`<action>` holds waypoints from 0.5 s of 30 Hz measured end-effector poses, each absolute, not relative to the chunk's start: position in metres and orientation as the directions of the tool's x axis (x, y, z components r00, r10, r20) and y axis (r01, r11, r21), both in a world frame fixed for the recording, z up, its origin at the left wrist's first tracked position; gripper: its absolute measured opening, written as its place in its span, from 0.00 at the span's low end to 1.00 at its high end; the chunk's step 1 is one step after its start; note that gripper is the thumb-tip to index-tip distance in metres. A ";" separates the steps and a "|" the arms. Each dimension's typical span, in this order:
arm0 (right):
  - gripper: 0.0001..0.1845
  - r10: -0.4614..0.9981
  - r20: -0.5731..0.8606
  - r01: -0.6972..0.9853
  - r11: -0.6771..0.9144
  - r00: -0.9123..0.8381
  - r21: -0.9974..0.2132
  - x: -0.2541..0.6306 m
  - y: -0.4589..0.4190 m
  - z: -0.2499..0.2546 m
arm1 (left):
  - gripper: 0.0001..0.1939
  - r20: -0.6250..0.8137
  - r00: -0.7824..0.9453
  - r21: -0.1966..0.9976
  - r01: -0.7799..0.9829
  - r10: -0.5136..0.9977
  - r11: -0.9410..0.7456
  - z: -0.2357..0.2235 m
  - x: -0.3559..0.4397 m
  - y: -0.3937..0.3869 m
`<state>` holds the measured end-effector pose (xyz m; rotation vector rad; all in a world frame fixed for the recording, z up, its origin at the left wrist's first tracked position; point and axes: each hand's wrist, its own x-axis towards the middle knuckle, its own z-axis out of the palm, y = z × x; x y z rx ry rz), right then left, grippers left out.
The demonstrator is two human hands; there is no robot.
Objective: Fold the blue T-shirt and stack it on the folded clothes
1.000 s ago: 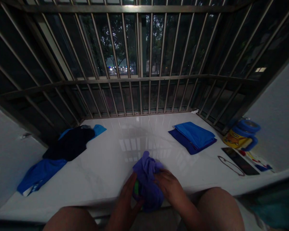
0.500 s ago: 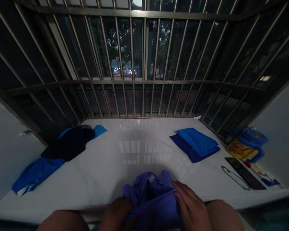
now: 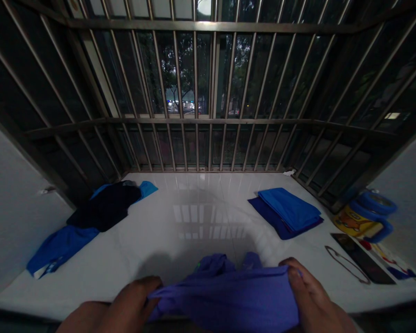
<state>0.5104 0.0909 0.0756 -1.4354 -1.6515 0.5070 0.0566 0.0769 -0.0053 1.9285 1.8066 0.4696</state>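
A purple garment, its exact kind unclear, is stretched between my two hands at the near edge of the white ledge. My left hand pinches its left end, where the cloth is drawn into a narrow fold. On the other side my right hand grips the upper right corner between thumb and fingers. Behind the taut edge, bunched purple cloth with a small green mark rests on the ledge. The garment's lower part runs out of view at the bottom.
Folded blue and purple clothes lie at the right. Crumpled dark and blue clothes lie along the left wall. A yellow and blue mug, a dark phone and a thin cord loop sit far right. Metal bars close the back.
My hands have moved apart, pulling the bunched purple garment out wide between them. The left hand went left and the right hand went right. The view has shifted slightly.
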 end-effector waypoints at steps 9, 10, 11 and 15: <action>0.29 0.858 0.471 0.744 0.450 -0.206 -0.494 0.510 0.187 0.182 | 0.22 0.255 -0.244 0.211 0.958 0.936 0.192 0.122 -0.011 0.195; 0.27 0.834 0.491 0.739 0.494 -0.253 -0.459 0.496 0.184 0.193 | 0.21 0.301 -0.260 0.189 0.959 0.917 0.210 0.147 -0.010 0.217; 0.25 0.811 0.503 0.725 0.535 -0.298 -0.433 0.479 0.177 0.200 | 0.18 0.346 -0.298 0.219 0.948 0.890 0.232 0.173 -0.007 0.239; 0.17 0.717 0.524 0.642 0.676 -0.460 -0.361 0.406 0.140 0.188 | 0.17 0.669 -0.231 0.438 0.890 0.706 -0.124 0.274 0.034 0.318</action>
